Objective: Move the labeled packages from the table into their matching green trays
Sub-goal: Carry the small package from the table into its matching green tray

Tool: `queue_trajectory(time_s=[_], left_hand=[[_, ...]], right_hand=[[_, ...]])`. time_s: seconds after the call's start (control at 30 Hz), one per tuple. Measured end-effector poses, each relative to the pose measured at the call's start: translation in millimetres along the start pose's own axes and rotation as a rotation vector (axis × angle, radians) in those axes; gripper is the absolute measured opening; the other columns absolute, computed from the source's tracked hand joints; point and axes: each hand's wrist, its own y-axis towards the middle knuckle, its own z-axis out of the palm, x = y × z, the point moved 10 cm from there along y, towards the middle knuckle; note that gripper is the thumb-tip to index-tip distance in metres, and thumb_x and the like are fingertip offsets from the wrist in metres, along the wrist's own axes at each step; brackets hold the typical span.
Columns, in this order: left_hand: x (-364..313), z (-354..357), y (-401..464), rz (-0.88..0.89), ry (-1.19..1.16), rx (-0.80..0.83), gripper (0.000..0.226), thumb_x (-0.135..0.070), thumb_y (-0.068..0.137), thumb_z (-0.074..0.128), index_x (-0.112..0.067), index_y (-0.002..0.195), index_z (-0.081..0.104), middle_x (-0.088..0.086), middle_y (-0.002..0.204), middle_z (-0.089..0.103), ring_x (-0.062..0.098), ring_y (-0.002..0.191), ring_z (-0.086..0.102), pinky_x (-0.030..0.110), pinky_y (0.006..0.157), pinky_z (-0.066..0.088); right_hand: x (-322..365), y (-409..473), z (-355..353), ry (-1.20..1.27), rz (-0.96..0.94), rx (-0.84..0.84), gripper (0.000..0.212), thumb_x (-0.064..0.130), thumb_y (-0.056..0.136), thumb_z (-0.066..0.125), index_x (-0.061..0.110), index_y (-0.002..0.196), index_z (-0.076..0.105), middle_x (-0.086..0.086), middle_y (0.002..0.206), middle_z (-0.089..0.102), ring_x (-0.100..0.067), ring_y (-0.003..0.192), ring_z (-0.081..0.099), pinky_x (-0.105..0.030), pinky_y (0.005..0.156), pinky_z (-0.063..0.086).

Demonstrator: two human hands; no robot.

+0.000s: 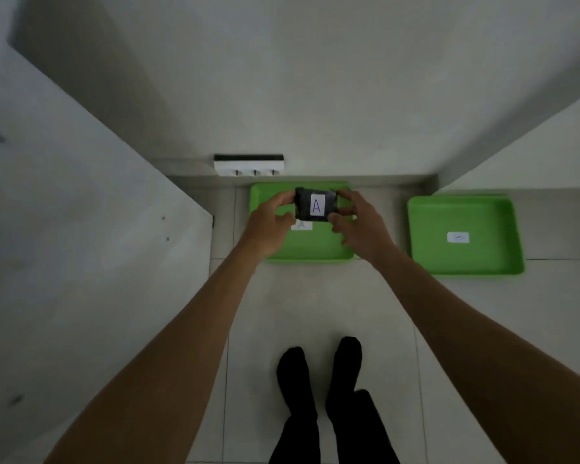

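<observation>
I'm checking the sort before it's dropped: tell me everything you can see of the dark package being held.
The package is a small, dark, roughly rectangular bundle that looks wrapped in dull plastic or film. A white label on its upper face bears a handwritten letter A. It is held level, label up, between both hands: the left hand grips its left edge, the right hand its right. It sits over the left tray, whose own label also reads A. Whether it touches the tray cannot be told.
</observation>
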Motion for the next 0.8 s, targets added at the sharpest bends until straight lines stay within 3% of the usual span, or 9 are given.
queue_trajectory(time_s=[0.07,0.13,0.23,0.37,0.57,0.63,0.73,0.8], left_hand=[[42.5,20.3,37.3,-0.019,0.001,0.011,0.05,-0.007,0.091,0.052,-0.024,0.139,0.049,-0.007,0.14,0.056,0.025,0.089,0.068,0.026,0.071,0.05],[83.1,41.6,74.4,-0.041,-0.013,0.027,0.052,-0.005,0.091,0.052,-0.023,0.139,0.049,-0.006,0.142,0.054,0.024,0.085,0.065,0.033,0.073,0.051],[143.8,75.2,126.6,-0.092,-0.014,0.064,0.053,-0.004,0.091,0.05,-0.021,0.141,0.046,-0.001,0.146,0.051,0.021,0.116,0.058,0.039,0.097,0.05],[210.8,115.0,177.6,-0.177,0.014,0.113,0.053,-0.002,0.093,0.044,-0.018,0.143,0.043,0.001,0.147,0.047,0.022,0.119,0.057,0.042,0.099,0.05],[273.7,145.4,229.2,-0.236,0.04,0.141,0.049,-0.006,0.097,0.039,-0.018,0.144,0.04,0.006,0.15,0.044,0.027,0.122,0.057,0.042,0.101,0.048],[278.4,148.0,237.7,-0.239,0.034,0.14,0.047,-0.009,0.098,0.04,-0.019,0.144,0.04,0.005,0.149,0.045,0.022,0.114,0.06,0.04,0.097,0.049],[276.8,151.0,244.7,-0.241,0.051,0.153,0.047,-0.009,0.098,0.039,-0.018,0.144,0.04,0.008,0.147,0.047,0.008,0.085,0.055,0.034,0.085,0.051],[273.7,151.7,245.5,-0.244,0.09,0.17,0.047,-0.01,0.099,0.039,-0.016,0.146,0.036,0.01,0.149,0.044,0.01,0.094,0.056,0.021,0.071,0.042]], right_hand=[[-37.7,41.1,31.0,0.002,0.009,0.052,0.054,0.02,0.09,0.064,0.022,0.14,0.045,-0.005,0.109,0.068,-0.028,0.085,0.07,-0.043,0.073,0.058],[-74.5,79.1,58.4,0.024,0.026,0.079,0.055,0.017,0.091,0.061,0.018,0.143,0.043,-0.008,0.111,0.067,-0.028,0.089,0.069,-0.047,0.079,0.058],[-132.3,130.1,99.0,0.048,0.071,0.102,0.056,0.015,0.091,0.058,0.015,0.144,0.042,-0.015,0.116,0.07,-0.027,0.091,0.065,-0.048,0.085,0.054],[-198.3,183.7,146.3,0.048,0.14,0.14,0.057,0.009,0.09,0.05,0.012,0.146,0.04,-0.013,0.115,0.067,-0.028,0.098,0.064,-0.036,0.074,0.048],[-248.5,239.8,187.8,-0.004,0.171,0.209,0.051,-0.001,0.086,0.039,0.005,0.136,0.052,-0.013,0.096,0.062,-0.024,0.079,0.054,-0.027,0.055,0.04],[-250.9,250.0,191.6,-0.006,0.166,0.217,0.05,-0.001,0.088,0.038,0.005,0.135,0.053,-0.014,0.099,0.061,-0.024,0.08,0.055,-0.026,0.053,0.039],[-253.1,254.7,194.0,-0.017,0.18,0.253,0.049,0.001,0.09,0.037,0.006,0.138,0.049,-0.015,0.106,0.062,-0.022,0.08,0.055,-0.027,0.058,0.042],[-255.4,253.2,194.0,-0.026,0.207,0.274,0.048,0.001,0.092,0.037,0.005,0.139,0.047,-0.011,0.098,0.06,-0.017,0.072,0.052,-0.025,0.058,0.041]])
